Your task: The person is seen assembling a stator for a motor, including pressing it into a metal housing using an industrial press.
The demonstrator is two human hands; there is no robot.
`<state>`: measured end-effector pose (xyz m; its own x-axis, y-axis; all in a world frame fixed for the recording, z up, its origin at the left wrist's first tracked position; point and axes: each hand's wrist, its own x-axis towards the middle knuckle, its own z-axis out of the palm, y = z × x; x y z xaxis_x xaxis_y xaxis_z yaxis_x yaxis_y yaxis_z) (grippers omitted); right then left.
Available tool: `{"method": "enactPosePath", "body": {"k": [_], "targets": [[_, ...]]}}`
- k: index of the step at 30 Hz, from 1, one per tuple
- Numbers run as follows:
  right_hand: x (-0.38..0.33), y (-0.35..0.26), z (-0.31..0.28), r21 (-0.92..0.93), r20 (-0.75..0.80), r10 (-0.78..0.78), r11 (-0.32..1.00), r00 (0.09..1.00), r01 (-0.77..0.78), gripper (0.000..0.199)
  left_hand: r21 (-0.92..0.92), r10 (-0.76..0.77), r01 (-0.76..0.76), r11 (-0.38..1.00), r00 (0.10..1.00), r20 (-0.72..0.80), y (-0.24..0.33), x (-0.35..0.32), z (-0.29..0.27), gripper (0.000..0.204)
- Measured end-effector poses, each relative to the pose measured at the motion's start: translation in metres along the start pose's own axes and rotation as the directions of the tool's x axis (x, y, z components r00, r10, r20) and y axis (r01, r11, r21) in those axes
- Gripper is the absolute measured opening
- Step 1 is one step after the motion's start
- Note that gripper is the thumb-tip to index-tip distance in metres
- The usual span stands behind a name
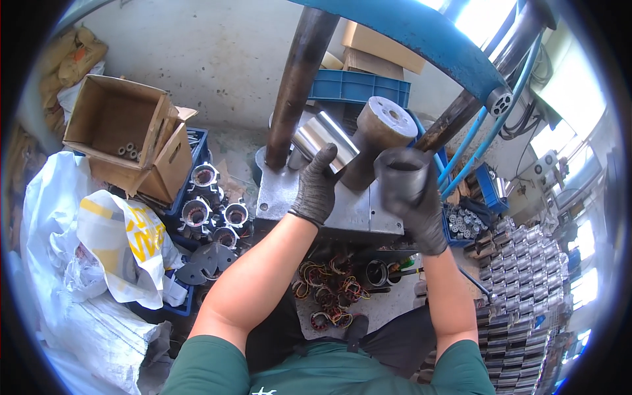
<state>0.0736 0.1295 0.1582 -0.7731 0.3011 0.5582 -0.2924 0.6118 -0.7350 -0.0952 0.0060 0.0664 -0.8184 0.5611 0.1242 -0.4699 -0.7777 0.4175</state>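
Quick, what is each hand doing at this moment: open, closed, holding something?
Left hand: closed on the shiny metal cylinder.
Right hand: closed; what it grips cannot be told.

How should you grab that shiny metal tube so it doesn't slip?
Probably by its round side wall, near the middle, coming from below. The shiny metal tube lies tilted on the grey press plate, its smooth curved side facing the person. The left hand already touches its lower edge from there; fingers wrapped around the curve should hold better than pinching the thin rim.
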Motion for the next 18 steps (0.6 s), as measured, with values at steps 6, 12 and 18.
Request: {"method": "enactPosePath", "body": {"k": [6,12,18], "targets": [[0.095,0.034,-0.026,-0.114,-0.358,-0.050,0.993,0.932,0.010,0.101,0.023,-0.174,0.175,0.984,0.984,-0.034,-0.019,0.001,-0.002,0.085],[0.152,0.096,-0.030,-0.437,-0.396,-0.018,0.883,0.918,-0.171,0.105,0.247,-0.079,0.058,0.967,0.994,0.077,-0.024,-0.003,0.009,0.096],[0.142,0.098,-0.037,-0.515,-0.367,-0.057,0.843,0.929,-0.151,0.093,0.497,-0.077,-0.016,0.868,0.983,0.166,-0.022,-0.003,0.010,0.103]]}}
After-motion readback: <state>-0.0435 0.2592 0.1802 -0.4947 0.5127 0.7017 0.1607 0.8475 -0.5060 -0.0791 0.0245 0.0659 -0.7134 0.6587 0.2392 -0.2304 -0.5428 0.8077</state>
